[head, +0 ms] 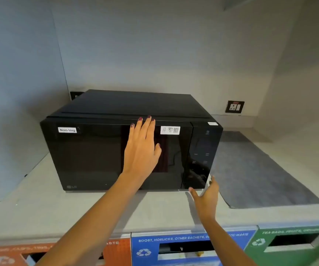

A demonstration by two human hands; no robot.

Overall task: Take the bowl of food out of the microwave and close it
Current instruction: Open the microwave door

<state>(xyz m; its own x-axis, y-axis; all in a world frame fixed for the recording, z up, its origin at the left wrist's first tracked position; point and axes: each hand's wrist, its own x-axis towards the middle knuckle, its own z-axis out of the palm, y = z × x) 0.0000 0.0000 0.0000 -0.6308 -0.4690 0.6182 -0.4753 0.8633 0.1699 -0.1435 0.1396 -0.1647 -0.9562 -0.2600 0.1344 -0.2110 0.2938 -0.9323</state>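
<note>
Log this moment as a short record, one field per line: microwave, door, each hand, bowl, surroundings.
microwave: black microwave on a grey counter, "Non-Veg" label on the door
door: shut
left hand: flat, palm on the door glass
right hand: open, empty, at the lower right corner below the control panel
bowl: not visible
surroundings: grey mat to the right, wall socket, labelled waste bins below

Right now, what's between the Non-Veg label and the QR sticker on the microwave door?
In the head view, the left hand lies flat on the door glass between the Non-Veg label and the QR sticker.
</note>
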